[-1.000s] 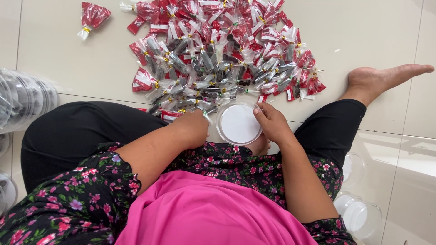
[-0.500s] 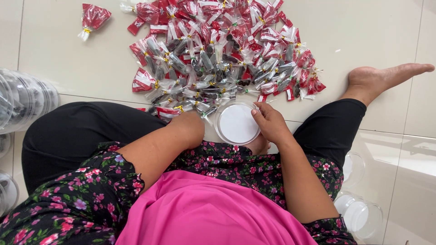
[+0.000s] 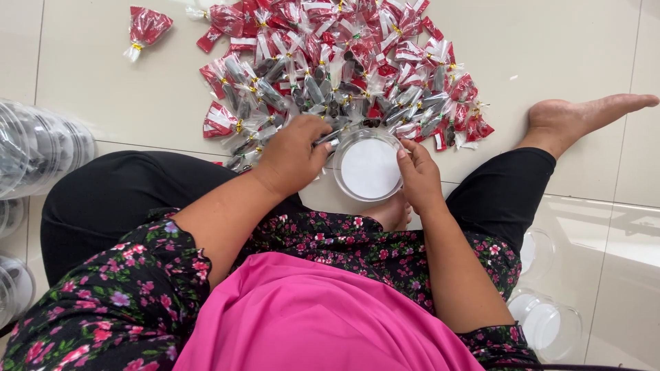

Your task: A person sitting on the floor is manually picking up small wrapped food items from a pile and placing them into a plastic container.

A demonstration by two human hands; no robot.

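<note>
**Hands at a clear jar beside a heap of wrapped sweets**

A person sits cross-legged on a pale tiled floor (image 3: 103,89), seen from above, with a clear round jar (image 3: 369,167) set in front of the folded legs, its white bottom showing through the open mouth. The right hand (image 3: 419,180) rests against the jar's right rim, fingers curled together along the wall and the thumb laid on the rim, steadying it. The left hand (image 3: 292,156) sits just left of the jar at the near edge of the pile, its fingers bent and closed around one small wrapped packet (image 3: 328,137), whose end pokes out toward the jar's far-left rim.

Just beyond the jar, a large heap of red and clear cellophane packets (image 3: 344,69) tied with gold twists spreads across the floor; a single packet (image 3: 146,29) lies apart at the far left. A stack of clear plastic containers (image 3: 38,148) lies on its side at the left edge, and more clear lidded tubs (image 3: 546,326) stand on the near right. A bare foot (image 3: 584,118) stretches out to the right of the heap. The person wears black trousers, a floral top and a pink cloth (image 3: 323,323) across the lap.
</note>
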